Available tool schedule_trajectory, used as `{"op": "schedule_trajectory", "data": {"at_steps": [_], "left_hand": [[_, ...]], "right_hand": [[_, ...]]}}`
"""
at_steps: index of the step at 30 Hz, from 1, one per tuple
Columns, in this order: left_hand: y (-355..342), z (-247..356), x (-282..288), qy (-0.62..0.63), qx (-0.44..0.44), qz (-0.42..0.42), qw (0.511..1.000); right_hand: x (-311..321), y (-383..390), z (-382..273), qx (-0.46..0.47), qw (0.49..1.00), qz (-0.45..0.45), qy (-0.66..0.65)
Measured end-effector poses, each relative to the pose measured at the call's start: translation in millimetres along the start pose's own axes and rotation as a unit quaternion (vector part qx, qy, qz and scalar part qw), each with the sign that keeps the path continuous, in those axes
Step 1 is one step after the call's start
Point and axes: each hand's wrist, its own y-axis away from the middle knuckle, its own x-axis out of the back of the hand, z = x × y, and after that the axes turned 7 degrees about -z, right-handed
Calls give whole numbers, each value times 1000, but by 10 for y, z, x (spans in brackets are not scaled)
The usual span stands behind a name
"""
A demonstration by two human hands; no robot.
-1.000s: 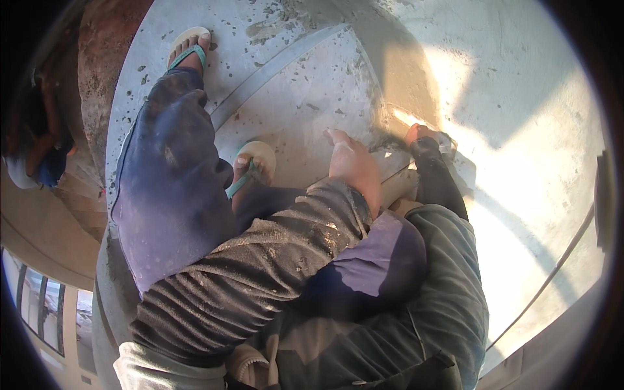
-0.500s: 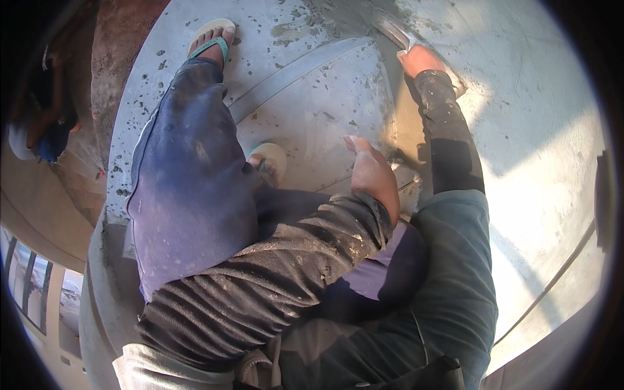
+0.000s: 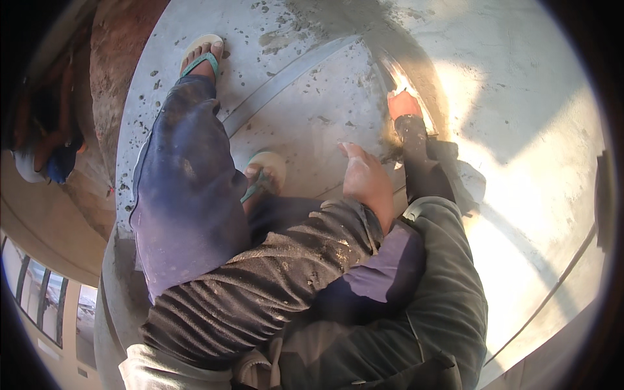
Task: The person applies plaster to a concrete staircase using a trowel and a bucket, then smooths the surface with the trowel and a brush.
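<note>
My right hand (image 3: 403, 106) is closed around a finishing trowel, its fist covering the handle. The trowel's long metal blade (image 3: 395, 68) glints in the sun and lies along a curved strip of damp mortar (image 3: 416, 58). My left hand (image 3: 367, 179) hangs from a bent wrist over my folded leg, beside the smooth grey slab (image 3: 305, 123). Its visible fingertips are stretched out with nothing seen in them; the other fingers are hidden.
Dark wet mortar (image 3: 338, 16) and scattered crumbs lie at the far side. A raised curved band (image 3: 286, 78) crosses the slab. My sandalled feet (image 3: 205, 55) stand on it. Another person (image 3: 58, 156) is lower down at the left. A dark line (image 3: 546, 302) runs along the right.
My right hand has drawn the trowel nearer and slightly left, and its blade now shines in the sunlight. The left hand stays nearly where it was. The whole view has shifted slightly.
</note>
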Motion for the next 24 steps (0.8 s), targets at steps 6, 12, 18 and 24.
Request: {"op": "schedule_trajectory", "data": {"at_steps": [6,12,18,24], "left_hand": [[57,-71,-28,14,-2,42,999],[-60,-90,-231,6,-25,56,998],[-233,133,-358,-23,-44,116,992],[-152,30,-203,-32,-93,136,986]], "right_hand": [[-289,521,708,-55,998,8,26],[244,498,-184,25,997,56,-47],[328,7,-207,17,1000,12,3],[-218,494,917,7,990,-37,135]]}}
